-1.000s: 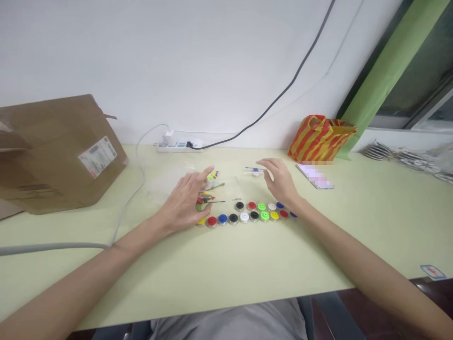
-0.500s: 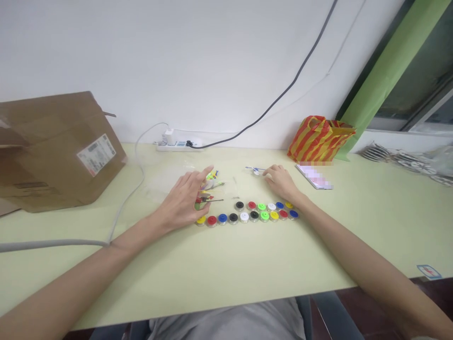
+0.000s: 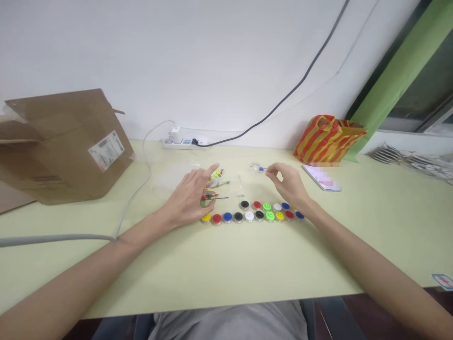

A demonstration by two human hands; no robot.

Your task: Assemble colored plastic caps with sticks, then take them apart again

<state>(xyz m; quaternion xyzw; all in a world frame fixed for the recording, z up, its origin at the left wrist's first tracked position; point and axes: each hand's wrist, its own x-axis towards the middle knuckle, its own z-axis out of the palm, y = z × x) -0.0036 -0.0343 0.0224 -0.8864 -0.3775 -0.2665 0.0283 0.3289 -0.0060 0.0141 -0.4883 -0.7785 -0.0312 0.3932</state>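
Note:
Two rows of small round coloured discs (image 3: 255,215) lie on the pale green table (image 3: 226,269) in front of me. My left hand (image 3: 189,198) hovers over the left end of the rows with its fingers stretched out, above a small heap of coloured pins (image 3: 214,186). My right hand (image 3: 288,183) is raised a little beyond the discs. Its thumb and forefinger pinch a thin pin with a blue and white disc (image 3: 258,168) on its far end.
A brown cardboard box (image 3: 60,144) stands at the left. A white power strip (image 3: 184,143) with a grey cable (image 3: 138,189) and a black cable sits by the wall. A red and yellow striped bag (image 3: 327,137) and a phone (image 3: 322,177) lie at the right.
My right hand went down to the table beyond the discs, took hold of the pin with the blue and white disc, and has now lifted it. My left hand has hardly moved.

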